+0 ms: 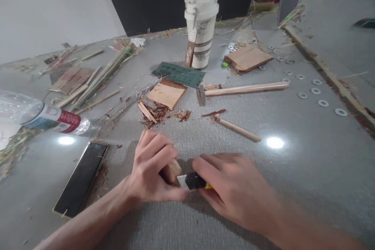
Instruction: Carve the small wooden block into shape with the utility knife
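Observation:
My left hand [155, 168] is wrapped round a small piece of wood [172, 170], most of it hidden by the fingers. In my right hand [234, 187] is a utility knife [197, 181] with a black and yellow body; its blade points left and meets the wood at its near end. My left thumb lies just below the blade. Beyond my hands are reddish-brown wood shavings [158, 114] and a flat wooden piece [167, 93]. A hammer [246, 89] with a wooden handle lies farther right, and nearer is a thin wooden stick [238, 129].
A lidded white cup [202, 31] stands at the back beside a green sheet [178, 73]. At left lie a plastic bottle [55, 119] and a phone-like black slab [80, 179]. Several washers [322, 103], another wooden piece [249, 58] and a long wooden strip [331, 70] are at right.

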### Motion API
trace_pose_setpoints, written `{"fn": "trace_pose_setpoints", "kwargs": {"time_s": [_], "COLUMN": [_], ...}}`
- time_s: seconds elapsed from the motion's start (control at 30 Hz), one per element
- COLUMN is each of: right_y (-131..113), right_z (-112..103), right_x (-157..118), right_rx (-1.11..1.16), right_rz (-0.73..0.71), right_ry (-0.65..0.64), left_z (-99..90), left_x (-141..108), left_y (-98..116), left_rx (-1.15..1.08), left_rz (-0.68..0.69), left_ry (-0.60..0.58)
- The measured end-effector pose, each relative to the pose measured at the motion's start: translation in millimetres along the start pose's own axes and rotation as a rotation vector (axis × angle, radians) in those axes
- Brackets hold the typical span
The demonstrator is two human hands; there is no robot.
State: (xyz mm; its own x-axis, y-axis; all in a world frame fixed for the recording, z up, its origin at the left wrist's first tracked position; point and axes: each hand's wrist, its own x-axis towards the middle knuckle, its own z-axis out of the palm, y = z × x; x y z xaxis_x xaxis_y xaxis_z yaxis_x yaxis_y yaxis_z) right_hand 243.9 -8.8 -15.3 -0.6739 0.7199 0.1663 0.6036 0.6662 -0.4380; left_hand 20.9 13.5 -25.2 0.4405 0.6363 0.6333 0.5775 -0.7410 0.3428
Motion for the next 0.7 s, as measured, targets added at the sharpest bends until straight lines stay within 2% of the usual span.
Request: {"fn": "trace_pose_setpoints", "kwargs": {"time_s": [0.13,0.33,0.7], "right_y": [-0.6,-0.2,4.1], "right_z": [2.0,2.3,3.0], "right_x": [1.0,0.5,2.0], "right_rx": [-0.009,-0.004,0.066], "right_rz": [-0.007,-0.005,-0.019], "right_ry": [-0.059,-0.082,-0.102], "left_z": [1.0,-0.9,-3.4], "left_x": [1.4,2.6,3.2], "left_y": [-0.3,1.2,-1.2], "left_rx": [-0.006,-0.017,-0.004], "left_rz": [-0.005,-0.007,-0.009], "left_ry": [0.020,0.036,-0.058]}}
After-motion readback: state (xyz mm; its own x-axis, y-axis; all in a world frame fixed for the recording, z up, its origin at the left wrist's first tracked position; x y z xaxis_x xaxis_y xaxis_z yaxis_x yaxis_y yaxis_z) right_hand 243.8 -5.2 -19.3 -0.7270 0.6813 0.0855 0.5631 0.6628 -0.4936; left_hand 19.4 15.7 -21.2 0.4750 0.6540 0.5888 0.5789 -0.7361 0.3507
